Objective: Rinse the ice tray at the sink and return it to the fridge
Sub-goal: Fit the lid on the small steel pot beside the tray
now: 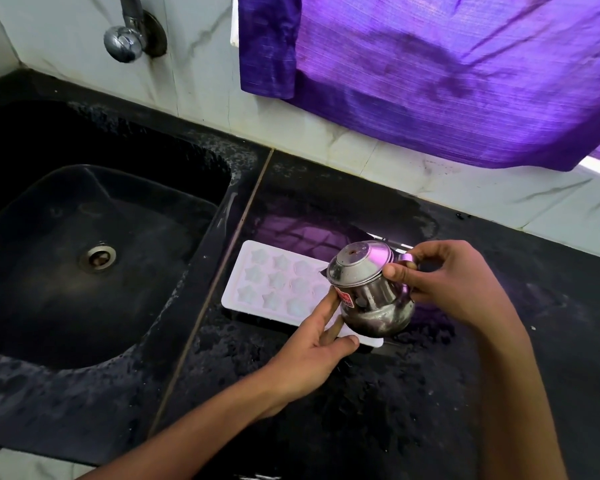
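A white ice tray (274, 284) with star-shaped cells lies flat on the black counter, just right of the sink. Above its right end I hold a small lidded steel pot (369, 289) tilted toward the tray. My right hand (451, 289) grips the pot's handle at its right side. My left hand (316, 344) rests on the tray's near edge, its fingertips touching the pot's lower left side. The tray's right end is hidden behind the pot.
The black sink (94, 244) with a steel drain (97, 258) lies to the left. A chrome tap (129, 36) is on the tiled wall above it. A purple cloth (447, 74) hangs over the back wall. The wet black counter (395, 393) stretches right and toward me.
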### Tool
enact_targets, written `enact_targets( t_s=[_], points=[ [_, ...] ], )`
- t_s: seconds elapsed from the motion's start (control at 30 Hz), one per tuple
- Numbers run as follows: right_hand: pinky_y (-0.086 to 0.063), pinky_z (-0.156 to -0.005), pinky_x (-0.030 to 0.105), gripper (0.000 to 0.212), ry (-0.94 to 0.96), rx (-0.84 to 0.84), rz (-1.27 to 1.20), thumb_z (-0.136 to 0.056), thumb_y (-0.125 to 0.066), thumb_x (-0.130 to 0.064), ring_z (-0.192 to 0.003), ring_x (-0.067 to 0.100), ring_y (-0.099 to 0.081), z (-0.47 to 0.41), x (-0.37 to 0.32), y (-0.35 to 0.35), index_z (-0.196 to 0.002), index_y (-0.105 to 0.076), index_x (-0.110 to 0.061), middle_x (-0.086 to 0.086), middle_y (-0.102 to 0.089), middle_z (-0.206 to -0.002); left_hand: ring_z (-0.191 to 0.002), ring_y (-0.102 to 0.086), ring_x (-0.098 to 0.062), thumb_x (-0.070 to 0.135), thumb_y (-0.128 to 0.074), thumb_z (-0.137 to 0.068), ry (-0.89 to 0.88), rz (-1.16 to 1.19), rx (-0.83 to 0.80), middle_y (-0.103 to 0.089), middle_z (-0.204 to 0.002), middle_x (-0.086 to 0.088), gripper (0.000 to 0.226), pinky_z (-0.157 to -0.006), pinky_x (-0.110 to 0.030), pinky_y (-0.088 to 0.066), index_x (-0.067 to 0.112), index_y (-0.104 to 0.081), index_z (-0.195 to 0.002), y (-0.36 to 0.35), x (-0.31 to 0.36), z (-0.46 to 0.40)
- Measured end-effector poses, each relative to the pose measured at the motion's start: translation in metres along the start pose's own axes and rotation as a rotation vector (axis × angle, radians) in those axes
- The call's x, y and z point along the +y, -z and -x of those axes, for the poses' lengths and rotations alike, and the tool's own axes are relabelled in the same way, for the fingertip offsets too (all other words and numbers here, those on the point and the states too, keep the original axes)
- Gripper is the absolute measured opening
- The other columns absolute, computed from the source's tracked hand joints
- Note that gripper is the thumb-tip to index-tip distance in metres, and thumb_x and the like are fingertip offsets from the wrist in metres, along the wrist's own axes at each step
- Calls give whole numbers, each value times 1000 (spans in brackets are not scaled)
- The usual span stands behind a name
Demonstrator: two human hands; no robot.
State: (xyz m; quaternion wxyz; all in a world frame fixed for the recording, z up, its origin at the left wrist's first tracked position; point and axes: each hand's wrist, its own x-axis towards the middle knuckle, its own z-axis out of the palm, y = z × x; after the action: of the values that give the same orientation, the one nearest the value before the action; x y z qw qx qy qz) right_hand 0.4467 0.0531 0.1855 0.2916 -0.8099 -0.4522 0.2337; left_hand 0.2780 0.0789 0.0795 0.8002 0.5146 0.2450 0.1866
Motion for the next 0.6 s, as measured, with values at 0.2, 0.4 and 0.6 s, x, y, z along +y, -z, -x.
enact_targets(
  t_s=[0.2, 0.4, 0.6],
  points=[
    [-59, -66, 37, 48, 21, -21, -71, -53, -75, -46, -56, 17, -62, 5, 2, 4, -72, -65, -2, 10, -69, -65, -132, -25, 17, 4, -52, -92, -21, -39, 2, -31, -135, 40, 75, -105, -8, -27, 44, -15, -143, -3, 3, 2],
    [-60, -71, 36, 57, 12, -42, -194, -47, -75, -48, -65, 19, -67, 10, 6, 9, -78, -68, -1, 13, -70, -71, -131, -21, 20, 24, -52, -96, -51, -30, 64, -27, -143, 37, 61, -106, -8, -26, 40, -21, -145, -5, 12, 7],
    [-60, -74, 35, 53, 1, -79, -148, -49, -76, -48, -71, 24, -70, 13, 10, 4, -77, -70, -5, 10, -72, -74, -130, -29, 10, 44, -36, -95, 31, 23, 112, -34, -146, 25, 50, -92, -8, -27, 42, -26, -144, -8, 15, 12]
  ],
)
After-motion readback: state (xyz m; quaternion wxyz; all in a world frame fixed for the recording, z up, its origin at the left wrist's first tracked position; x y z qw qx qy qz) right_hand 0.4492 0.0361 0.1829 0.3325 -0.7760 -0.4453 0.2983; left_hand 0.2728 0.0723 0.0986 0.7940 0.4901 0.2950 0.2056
